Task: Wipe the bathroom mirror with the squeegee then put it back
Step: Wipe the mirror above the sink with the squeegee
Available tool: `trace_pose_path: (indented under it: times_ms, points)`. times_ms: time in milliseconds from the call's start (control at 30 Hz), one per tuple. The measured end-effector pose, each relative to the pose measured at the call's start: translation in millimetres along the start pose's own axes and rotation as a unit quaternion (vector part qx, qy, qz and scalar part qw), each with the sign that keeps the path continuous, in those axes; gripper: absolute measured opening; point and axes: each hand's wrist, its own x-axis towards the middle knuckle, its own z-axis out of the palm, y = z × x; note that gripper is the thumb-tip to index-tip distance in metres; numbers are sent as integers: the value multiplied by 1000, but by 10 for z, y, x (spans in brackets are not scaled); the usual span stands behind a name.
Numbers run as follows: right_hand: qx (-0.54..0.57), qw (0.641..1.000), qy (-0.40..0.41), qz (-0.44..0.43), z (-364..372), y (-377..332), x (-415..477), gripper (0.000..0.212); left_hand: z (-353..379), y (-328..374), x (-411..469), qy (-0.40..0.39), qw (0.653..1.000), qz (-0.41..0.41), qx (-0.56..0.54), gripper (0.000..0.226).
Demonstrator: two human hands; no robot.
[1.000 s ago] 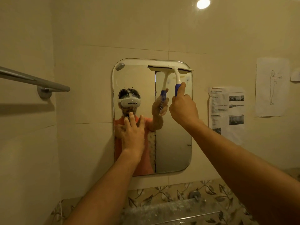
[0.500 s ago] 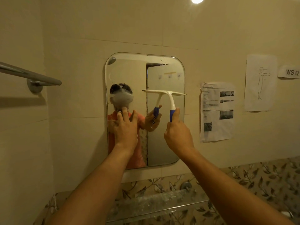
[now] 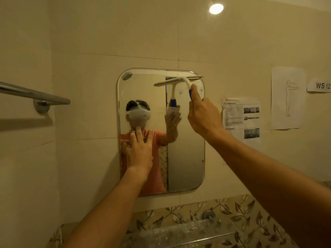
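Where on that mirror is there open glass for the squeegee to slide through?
The lower right of the mirror, between the left hand and the right edge, is bare. So is the upper left, below the round clip. The top right is crowded: the squeegee and the right hand gripping it.

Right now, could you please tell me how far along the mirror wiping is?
Partway, I judge. On the mirror, the lower right looks clear while droplets speckle the middle. The right hand grips the squeegee, blade near the top edge; the left hand rests flat on the glass. Left: more strokes, then returning it.
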Motion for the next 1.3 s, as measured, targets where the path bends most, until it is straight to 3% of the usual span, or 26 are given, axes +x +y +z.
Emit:
trace_pose_path:
  times_ms: [467,1067,1300]
  points:
    - [19,1000,7,16,25,-85,304,66,-12,3,4,-5,1000,4,0,111]
    - [65,994,-50,68,373,148,-842,63,-6,-9,-44,17,1000,3,-1,105]
    - [69,995,-47,57,247,51,-797,63,-4,-20,-45,5,1000,4,-7,104]
